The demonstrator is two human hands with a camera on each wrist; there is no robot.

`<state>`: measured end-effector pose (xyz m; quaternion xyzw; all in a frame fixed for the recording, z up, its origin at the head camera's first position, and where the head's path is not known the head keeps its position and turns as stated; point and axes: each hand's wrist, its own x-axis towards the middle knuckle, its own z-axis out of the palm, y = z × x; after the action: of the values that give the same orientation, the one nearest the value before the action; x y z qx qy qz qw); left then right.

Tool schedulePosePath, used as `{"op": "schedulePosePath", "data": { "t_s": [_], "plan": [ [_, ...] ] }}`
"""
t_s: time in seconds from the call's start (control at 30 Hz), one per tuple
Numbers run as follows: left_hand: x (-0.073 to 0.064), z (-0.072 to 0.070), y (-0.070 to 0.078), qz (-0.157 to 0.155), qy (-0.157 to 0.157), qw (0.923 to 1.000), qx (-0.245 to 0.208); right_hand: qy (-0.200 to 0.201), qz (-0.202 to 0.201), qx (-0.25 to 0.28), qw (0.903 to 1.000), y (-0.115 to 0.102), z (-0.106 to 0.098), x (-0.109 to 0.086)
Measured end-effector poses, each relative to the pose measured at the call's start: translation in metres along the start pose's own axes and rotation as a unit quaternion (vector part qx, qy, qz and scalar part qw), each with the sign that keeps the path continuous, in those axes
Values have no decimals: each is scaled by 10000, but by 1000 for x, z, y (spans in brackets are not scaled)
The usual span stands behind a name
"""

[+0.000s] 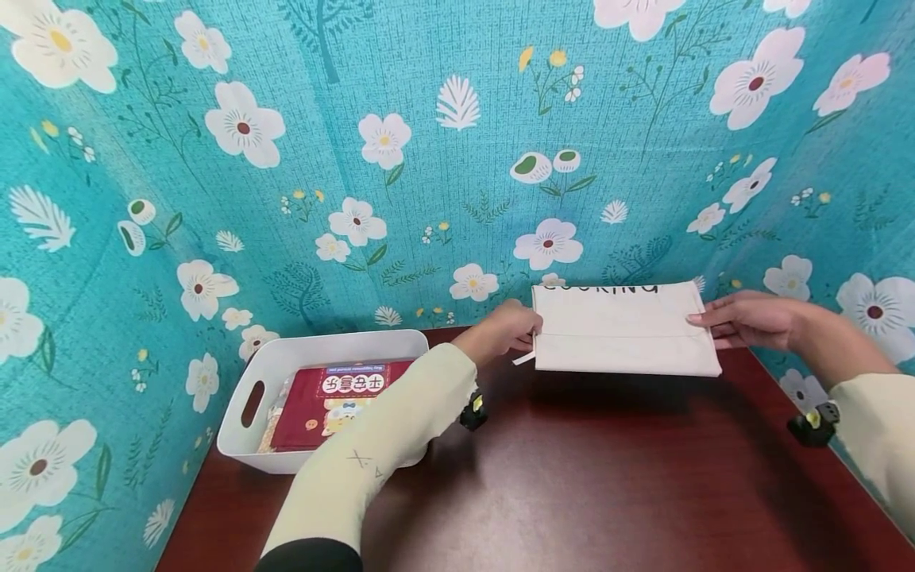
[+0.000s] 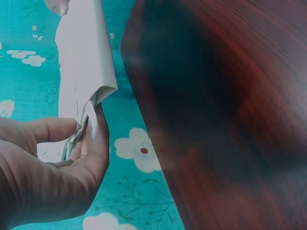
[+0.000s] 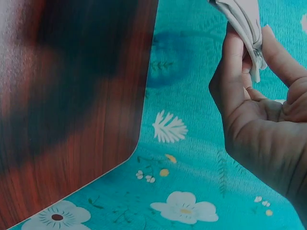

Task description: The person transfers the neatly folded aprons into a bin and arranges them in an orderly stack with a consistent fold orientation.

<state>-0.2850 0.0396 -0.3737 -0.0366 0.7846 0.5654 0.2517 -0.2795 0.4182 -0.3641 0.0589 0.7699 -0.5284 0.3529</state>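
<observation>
A folded white apron with dark "COOKING" lettering along its upper edge is held above the back right part of the table. A narrow white strap sticks out at its left end. My left hand pinches that end between thumb and fingers; the left wrist view shows the layered folds of the apron in its grip. At the opposite end my right hand pinches the edge, thumb on the near side. In the right wrist view, only a bunched corner of the apron is visible.
A white plastic bin with handle holes stands at the table's back left, behind my left forearm. Inside lies a red package with a cartoon figure. The dark red wooden table meets a blue flowered curtain at the back and sides.
</observation>
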Motion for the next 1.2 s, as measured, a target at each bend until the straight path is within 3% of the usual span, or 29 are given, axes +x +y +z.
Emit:
{"op": "schedulePosePath", "data": {
  "t_s": [0.47, 1.2],
  "plan": [
    [-21, -38, 4, -139, -284, 9991, 283, -19, 34, 143, 9999, -25, 31, -2],
    [-56, -79, 2, -283, -24, 9993, 238, -384, -101, 179, 9991, -53, 71, -9]
  ]
}}
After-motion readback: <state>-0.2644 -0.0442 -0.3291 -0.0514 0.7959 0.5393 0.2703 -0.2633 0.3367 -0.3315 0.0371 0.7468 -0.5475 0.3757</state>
